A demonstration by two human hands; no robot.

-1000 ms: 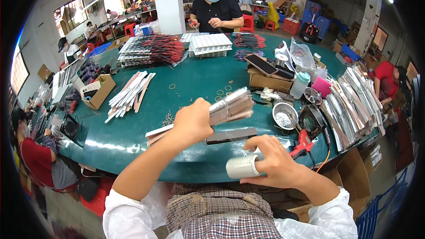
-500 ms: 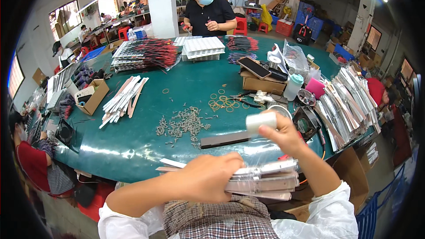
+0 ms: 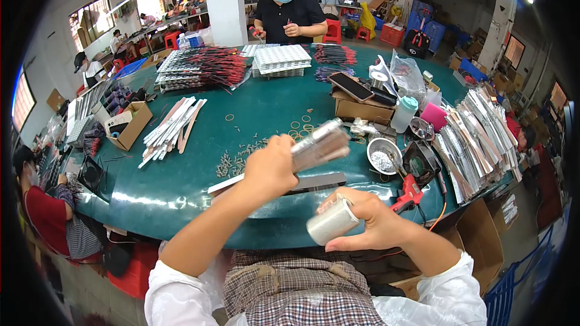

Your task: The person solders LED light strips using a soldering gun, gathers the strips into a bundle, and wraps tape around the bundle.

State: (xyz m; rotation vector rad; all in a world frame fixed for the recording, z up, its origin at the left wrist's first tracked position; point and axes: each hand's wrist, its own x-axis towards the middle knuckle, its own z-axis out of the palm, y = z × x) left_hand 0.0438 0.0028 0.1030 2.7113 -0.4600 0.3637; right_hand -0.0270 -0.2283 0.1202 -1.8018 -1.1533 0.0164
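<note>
My left hand (image 3: pixel 270 166) grips a bundle of flat white and pinkish strips (image 3: pixel 321 146), lifted above the table and tilted up to the right. Clear film shows around the bundle's right part. In my right hand (image 3: pixel 380 220) is a roll of clear stretch film (image 3: pixel 332 222), held low at the table's near edge, below the bundle. Whether film runs from the roll to the bundle I cannot tell. Behind the bundle lie a dark grey bar (image 3: pixel 317 182) and a heap of small grey pieces (image 3: pixel 232 163), partly hidden by my left hand.
On the green table (image 3: pixel 163 190) loose strips (image 3: pixel 172 130) lie to the left, and wrapped strip bundles (image 3: pixel 474 145) are stacked at right. A red glue gun (image 3: pixel 411 193) and a metal bowl (image 3: pixel 382 156) sit right of my hands. Across the table stands a co-worker (image 3: pixel 287 12).
My left hand has raised the bundle away from my lap, over the table, and tilted it. My right hand has brought the film roll down and toward me.
</note>
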